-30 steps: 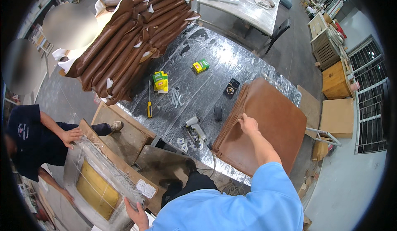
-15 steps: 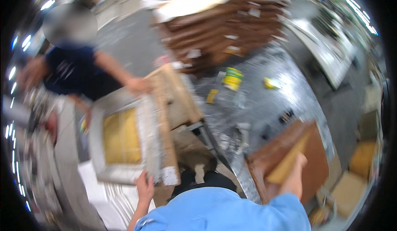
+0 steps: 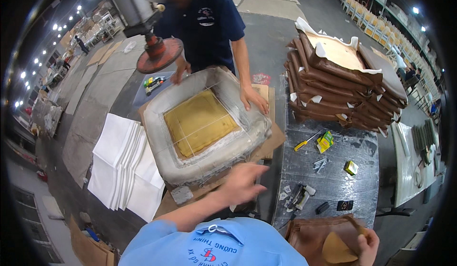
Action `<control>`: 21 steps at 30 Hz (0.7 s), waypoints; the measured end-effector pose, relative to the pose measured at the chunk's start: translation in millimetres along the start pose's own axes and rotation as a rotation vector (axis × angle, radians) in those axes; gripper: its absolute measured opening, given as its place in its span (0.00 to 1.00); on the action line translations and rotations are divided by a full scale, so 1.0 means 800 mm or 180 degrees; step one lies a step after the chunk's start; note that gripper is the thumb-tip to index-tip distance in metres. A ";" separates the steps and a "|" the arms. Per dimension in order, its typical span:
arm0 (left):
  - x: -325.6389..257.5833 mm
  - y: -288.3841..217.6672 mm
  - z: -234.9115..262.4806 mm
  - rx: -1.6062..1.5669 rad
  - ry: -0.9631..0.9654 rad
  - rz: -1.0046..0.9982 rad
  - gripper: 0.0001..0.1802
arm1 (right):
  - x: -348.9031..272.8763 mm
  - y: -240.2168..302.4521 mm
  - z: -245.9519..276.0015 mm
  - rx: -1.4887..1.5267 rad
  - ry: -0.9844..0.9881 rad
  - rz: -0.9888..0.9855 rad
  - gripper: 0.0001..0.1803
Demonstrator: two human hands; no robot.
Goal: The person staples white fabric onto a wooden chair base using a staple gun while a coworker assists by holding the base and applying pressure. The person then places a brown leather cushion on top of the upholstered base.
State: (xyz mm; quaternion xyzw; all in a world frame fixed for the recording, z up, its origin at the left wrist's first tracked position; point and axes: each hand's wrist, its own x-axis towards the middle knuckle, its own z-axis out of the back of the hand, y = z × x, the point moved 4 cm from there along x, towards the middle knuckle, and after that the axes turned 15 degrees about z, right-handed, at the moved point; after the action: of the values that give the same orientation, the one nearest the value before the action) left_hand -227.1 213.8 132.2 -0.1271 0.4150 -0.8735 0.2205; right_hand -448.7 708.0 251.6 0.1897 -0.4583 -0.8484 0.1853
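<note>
My left hand [image 3: 243,184] is stretched out with its fingers apart, holding nothing. It hovers by the near right corner of a squarish grey padded frame [image 3: 209,163], which has a yellowish foam block [image 3: 200,123] in its middle. My right hand [image 3: 367,247], low at the right, pinches the edge of a brown leather cover [image 3: 304,237] whose tan underside is folded up. Across from me, a co-worker in a dark shirt rests one hand [image 3: 253,99] on the frame's far right edge; the other hand [image 3: 180,70] is at its far left.
A red round press head [image 3: 159,56] hangs at the far left of the frame. White sheets [image 3: 114,159] lie stacked to the left. On the dark right table [image 3: 352,142] are a screwdriver [image 3: 307,140], a staple gun [image 3: 301,198] and small yellow boxes. Behind rises a brown cushion stack [image 3: 333,90].
My view has turned left, bringing the padded frame towards the middle. My left hand has moved off the frame's near edge and opened. My right hand still holds the leather cover.
</note>
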 end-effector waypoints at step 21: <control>-0.160 -0.067 0.259 0.0439 -0.0587 -0.0005 0.30 | 0.069 0.363 -0.207 -0.1035 0.2155 0.3673 0.21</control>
State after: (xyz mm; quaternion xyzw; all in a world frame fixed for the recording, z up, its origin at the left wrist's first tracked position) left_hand -47.0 168.0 298.3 -0.1917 0.3317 -0.8848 0.2652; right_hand -373.6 415.4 405.3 0.1398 -0.2697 -0.5660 0.7664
